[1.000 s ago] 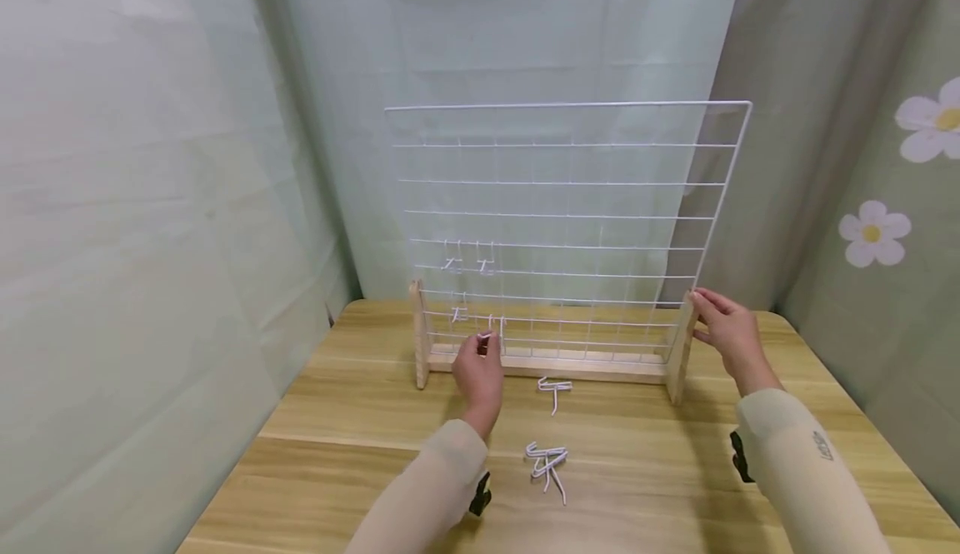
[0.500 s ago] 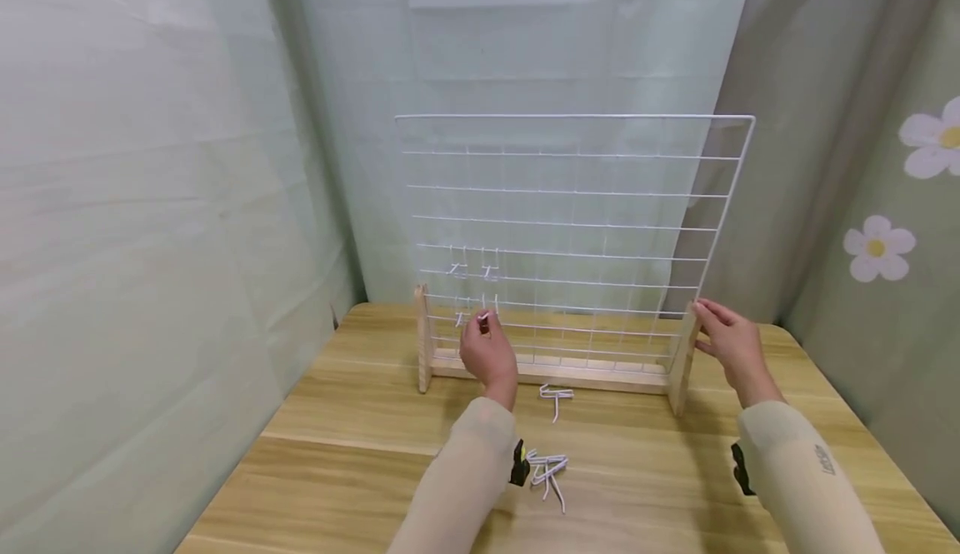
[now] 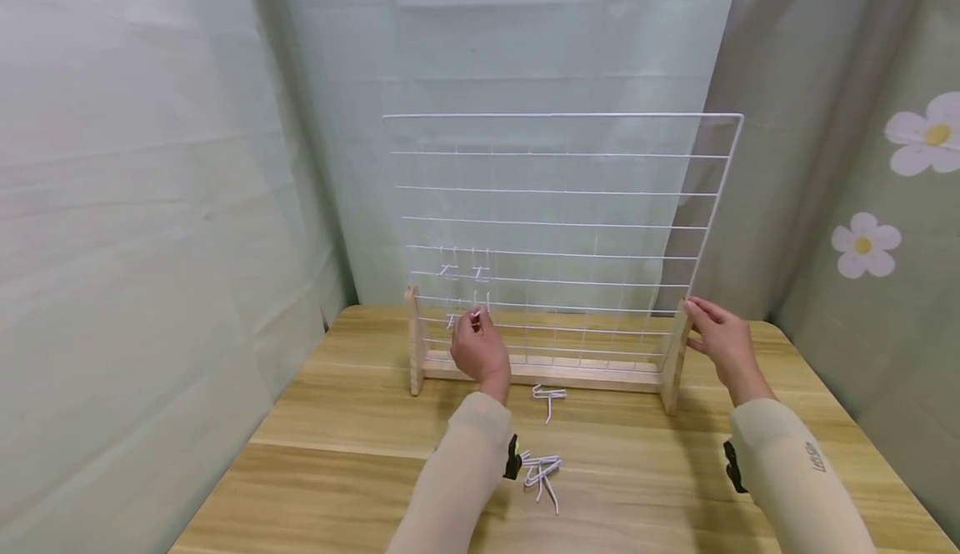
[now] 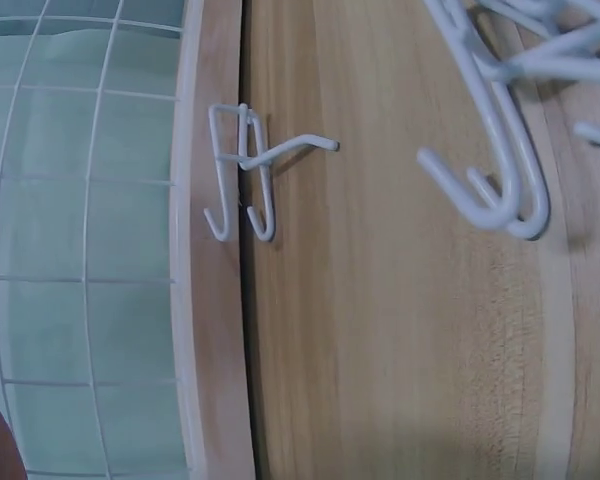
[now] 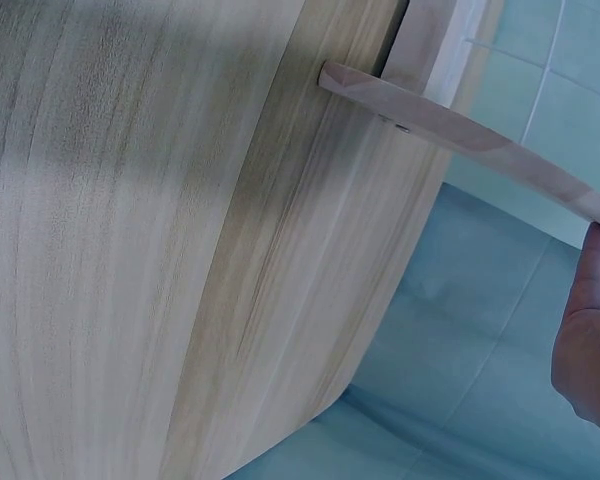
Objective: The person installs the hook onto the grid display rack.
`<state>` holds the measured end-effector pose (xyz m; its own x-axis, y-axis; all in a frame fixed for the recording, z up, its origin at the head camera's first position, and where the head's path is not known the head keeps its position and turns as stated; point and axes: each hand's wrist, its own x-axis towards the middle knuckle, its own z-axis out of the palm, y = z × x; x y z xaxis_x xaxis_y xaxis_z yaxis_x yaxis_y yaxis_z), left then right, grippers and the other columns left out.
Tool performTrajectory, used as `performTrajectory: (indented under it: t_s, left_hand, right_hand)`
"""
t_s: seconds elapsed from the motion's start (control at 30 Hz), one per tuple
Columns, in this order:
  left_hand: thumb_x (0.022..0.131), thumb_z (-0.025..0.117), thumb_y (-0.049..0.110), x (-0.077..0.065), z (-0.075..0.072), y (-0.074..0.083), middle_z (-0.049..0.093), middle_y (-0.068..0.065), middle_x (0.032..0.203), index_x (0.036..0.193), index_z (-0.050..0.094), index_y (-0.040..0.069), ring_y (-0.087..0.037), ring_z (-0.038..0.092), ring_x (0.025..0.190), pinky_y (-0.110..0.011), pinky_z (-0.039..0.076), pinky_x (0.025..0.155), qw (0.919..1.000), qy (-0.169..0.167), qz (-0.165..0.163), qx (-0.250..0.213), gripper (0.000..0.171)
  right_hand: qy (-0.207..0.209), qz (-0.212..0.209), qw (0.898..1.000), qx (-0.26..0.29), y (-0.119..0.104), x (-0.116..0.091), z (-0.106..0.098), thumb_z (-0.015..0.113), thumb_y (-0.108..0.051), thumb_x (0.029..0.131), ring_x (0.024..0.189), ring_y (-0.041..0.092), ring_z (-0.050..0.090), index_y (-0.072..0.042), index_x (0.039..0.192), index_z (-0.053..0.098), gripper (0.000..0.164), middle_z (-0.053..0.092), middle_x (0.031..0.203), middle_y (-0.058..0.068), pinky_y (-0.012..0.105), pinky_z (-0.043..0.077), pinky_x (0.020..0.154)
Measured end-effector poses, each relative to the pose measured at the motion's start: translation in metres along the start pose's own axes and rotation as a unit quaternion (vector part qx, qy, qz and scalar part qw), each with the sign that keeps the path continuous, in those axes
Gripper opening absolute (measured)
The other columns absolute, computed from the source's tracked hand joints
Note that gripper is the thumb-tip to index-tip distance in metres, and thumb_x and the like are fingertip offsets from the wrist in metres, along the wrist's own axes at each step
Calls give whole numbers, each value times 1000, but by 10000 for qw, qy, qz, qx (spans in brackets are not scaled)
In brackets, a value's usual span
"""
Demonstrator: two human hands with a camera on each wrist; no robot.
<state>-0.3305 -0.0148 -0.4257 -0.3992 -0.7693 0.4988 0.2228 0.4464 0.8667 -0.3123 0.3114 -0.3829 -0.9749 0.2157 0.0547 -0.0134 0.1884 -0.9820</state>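
A white wire grid panel (image 3: pixel 562 225) stands upright in a wooden base (image 3: pixel 592 375). My left hand (image 3: pixel 482 352) pinches a white wire hook (image 3: pixel 477 314) against the lower left of the grid; its two prongs stick up above my fingers, and the rest is mostly hidden by them. Only a sliver of that hand shows in the left wrist view. To its upper left, two hooks (image 3: pixel 480 272) hang side by side, with another hook (image 3: pixel 450 321) just left of my fingers. My right hand (image 3: pixel 723 344) holds the top of the right wooden upright (image 5: pixel 480 135) between thumb and fingers.
On the wooden table (image 3: pixel 337 454), a single hook (image 4: pixel 245 165) lies by the base's front edge. Nearer to me is a small tangled pile of hooks (image 3: pixel 542 472). Pale green curtains (image 3: pixel 165 204) enclose the table at the back and sides.
My left hand has raised the hook from near the bottom wires to a higher row, level with the lower hanging hook. My right hand keeps its hold on the upright.
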Motion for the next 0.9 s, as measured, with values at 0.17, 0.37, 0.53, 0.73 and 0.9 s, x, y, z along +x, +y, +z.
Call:
performTrajectory:
  t_s: [0.17, 0.37, 0.53, 0.73, 0.9]
  left_hand:
    - [90, 72, 15, -4, -3, -7, 70, -11, 88, 94, 72, 3, -31, 66, 82, -47, 48, 77, 9995, -249, -173, -68, 12]
    - [91, 71, 16, -5, 0, -18, 70, -10, 87, 93, 73, 5, -29, 66, 81, -47, 47, 75, 9992, -365, -152, 69, 12]
    - [90, 72, 17, -2, -1, -21, 70, -9, 85, 91, 72, 6, -28, 66, 80, -46, 48, 72, 9984, -513, -164, 146, 11]
    - [90, 72, 17, 2, -4, -23, 70, -9, 86, 92, 72, 5, -28, 66, 80, -45, 49, 73, 9958, -840, -372, 43, 12]
    - [87, 74, 14, 4, -10, -28, 69, -9, 84, 90, 73, 6, -28, 65, 78, -45, 49, 71, 9930, -1006, -610, 70, 9]
  right_hand:
    - [-1, -12, 10000, -93, 2, 0, 0, 55, -48, 98, 120, 24, 51, -4, 146, 46, 66, 49, 140, 13, 25, 54, 81]
    - [0, -30, 10000, -66, 0, 3, -1, 54, -52, 97, 130, 34, 46, -5, 148, 45, 69, 43, 148, 20, 26, 53, 81]
    - [-13, -4, 10000, -54, -2, 4, 0, 54, -50, 97, 130, 33, 46, -5, 148, 45, 68, 44, 147, 19, 26, 54, 81]
    - [10, 23, 10000, -35, -3, 4, 0, 54, -50, 97, 127, 30, 48, -5, 147, 46, 68, 47, 144, 16, 24, 54, 80]
    - [-40, 41, 10000, -43, -4, 3, -1, 55, -50, 97, 126, 28, 49, -5, 147, 46, 67, 49, 140, 12, 25, 53, 81]
